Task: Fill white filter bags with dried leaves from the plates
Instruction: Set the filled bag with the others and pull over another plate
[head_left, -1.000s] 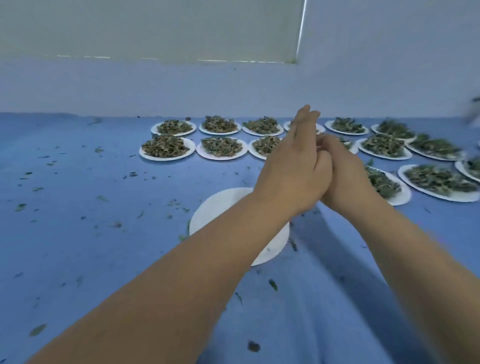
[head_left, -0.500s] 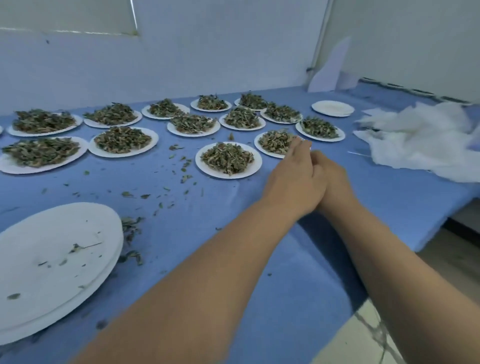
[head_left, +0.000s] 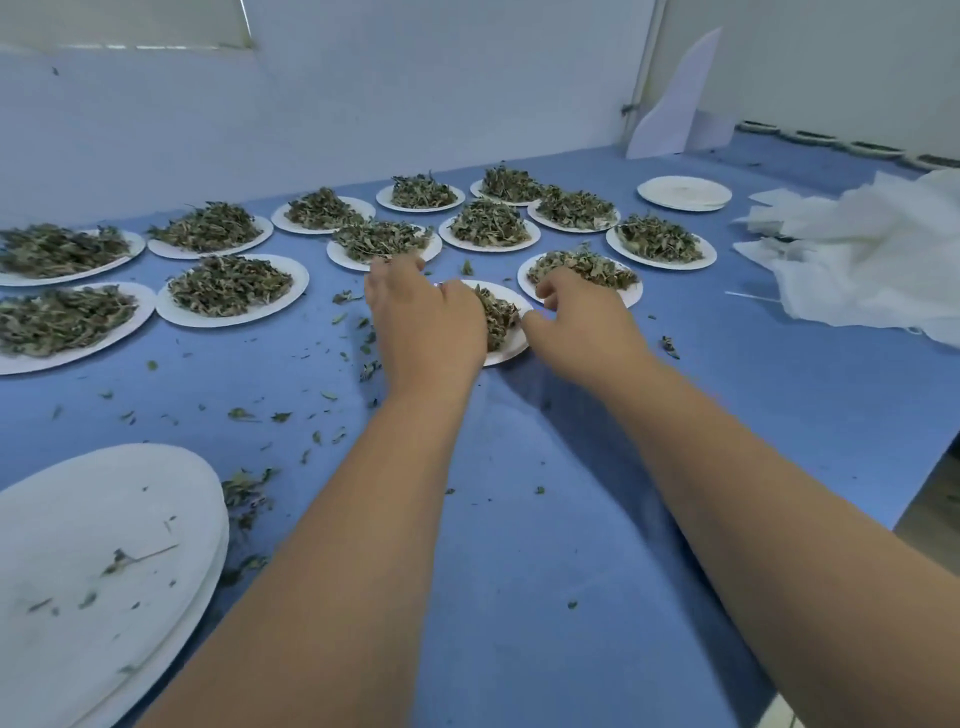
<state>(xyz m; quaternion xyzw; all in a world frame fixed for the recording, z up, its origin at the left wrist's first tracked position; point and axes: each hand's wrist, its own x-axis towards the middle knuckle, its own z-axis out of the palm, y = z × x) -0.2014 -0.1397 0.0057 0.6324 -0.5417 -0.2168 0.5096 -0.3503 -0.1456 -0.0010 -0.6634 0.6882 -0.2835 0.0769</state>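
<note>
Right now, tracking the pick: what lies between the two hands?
Head view: a white plate heaped with dried leaves lies between left hand and right hand.

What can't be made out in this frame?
Head view:
- Near plate: mostly hidden under left hand; grip unclear.
- Right hand: fingertips curled out of sight; grip unclear.
- Filter bags: cut by right edge, count unreadable.
- Leftmost plates: cut by left edge.

text: none legible | paper plates (head_left: 234, 321) ahead and left of the left hand (head_left: 426, 322): no print readable | white filter bags (head_left: 872, 260) right of the right hand (head_left: 582, 322): no label readable | numbers, brands, signs: none
</note>
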